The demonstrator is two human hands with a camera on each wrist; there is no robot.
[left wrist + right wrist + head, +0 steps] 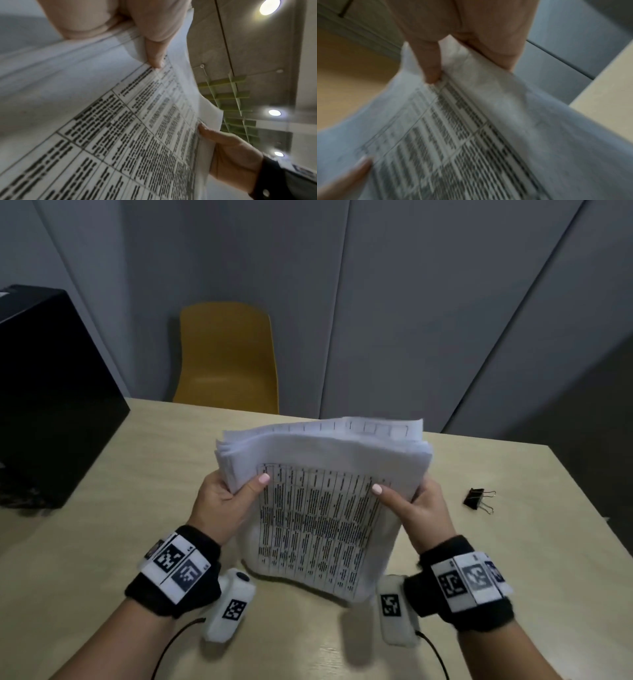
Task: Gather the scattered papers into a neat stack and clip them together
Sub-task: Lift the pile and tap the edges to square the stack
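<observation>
Far to the left, a black box is seen on the light wooden table, and a yellow chair is pushed in behind the table's far edge.

Next, the left hand is seen at the left side of a stack of papers. The stack is pinched by this hand: the thumb is laid on the front sheet and the other fingers are hidden behind the pile. In the left wrist view the thumb tip is pressed on the corner of the printed table on the top sheet.

In the middle, the papers are held up on their bottom edge, which is set on the table. The top is tipped away from the person, and the sheets are fanned a little at the top. The front sheet is filled with rows of dark print.

On the right side, the stack is pinched by the right hand in the same way, with the thumb on the front sheet. The right wrist view is blurred, but the thumb is seen on the paper.

Farther right, a black binder clip is left lying on the table, apart from the papers and from both hands.
</observation>
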